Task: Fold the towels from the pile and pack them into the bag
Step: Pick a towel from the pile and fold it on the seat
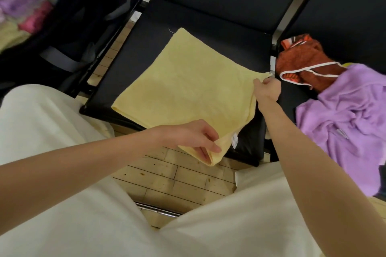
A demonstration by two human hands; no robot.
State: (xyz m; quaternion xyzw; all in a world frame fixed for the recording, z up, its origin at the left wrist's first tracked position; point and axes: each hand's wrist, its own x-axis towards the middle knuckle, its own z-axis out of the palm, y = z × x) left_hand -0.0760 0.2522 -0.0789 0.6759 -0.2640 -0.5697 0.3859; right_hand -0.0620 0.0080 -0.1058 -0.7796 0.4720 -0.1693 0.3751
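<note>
At the bottom of the frame lie the person's legs in white cloth (83,225), and between them shows a wooden floor (173,179) with a metal bar.

Just above, in the lower centre, the left hand (194,137) holds the near corner of the yellow towel (183,83). Its fingers (211,148) are curled round this corner, thumb on top and the other fingers under the cloth, so the corner hangs over the front edge of the seat. A small white label (235,141) is sewn on the towel edge just beside this hand.

In the centre right, the right hand (267,89) reaches further out and pinches the right corner of the same towel, with the fingers closed on the cloth.

The towel is spread mostly flat on the black padded seat of the bench (219,33), in the middle of the frame.

On the next seat, at the right, lies the pile: a purple towel (344,115) crumpled in front, and behind it an orange-brown towel (302,58) with white trim, touching it.

In the upper left, blurred, stands a black bag (79,37) with grey straps; purple, pink and pale yellow cloth shows in the corner beside it.
</note>
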